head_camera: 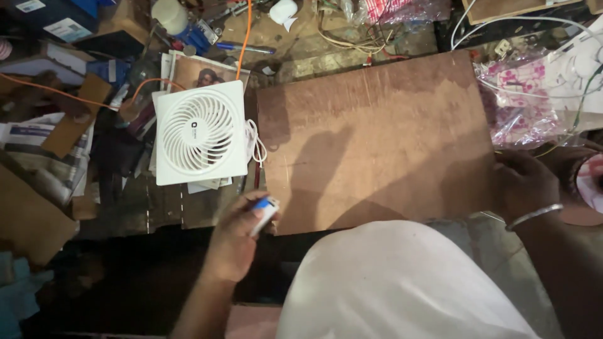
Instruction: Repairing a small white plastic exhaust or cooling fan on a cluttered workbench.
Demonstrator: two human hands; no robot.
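The left hand (233, 242) grips a small blue-and-white marker (264, 213) at the plywood board's (377, 138) near-left corner; the right hand (524, 182) clasps its right edge, steadying it beside the white fan (201, 132).

The fan (201, 133) lay just left of the board (377, 138); the plastic bags (521, 107) lay at the board's right edge, cables (352, 41) behind it.

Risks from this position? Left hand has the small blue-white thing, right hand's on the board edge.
1. The brown board seems steadied only by the right hand at its edge; it might shift if pressed.
2. The white fan and its coiled cord sit against the board's left edge, close to the left hand; a snag looks possible.
3. Dim light could hamper accurate work.
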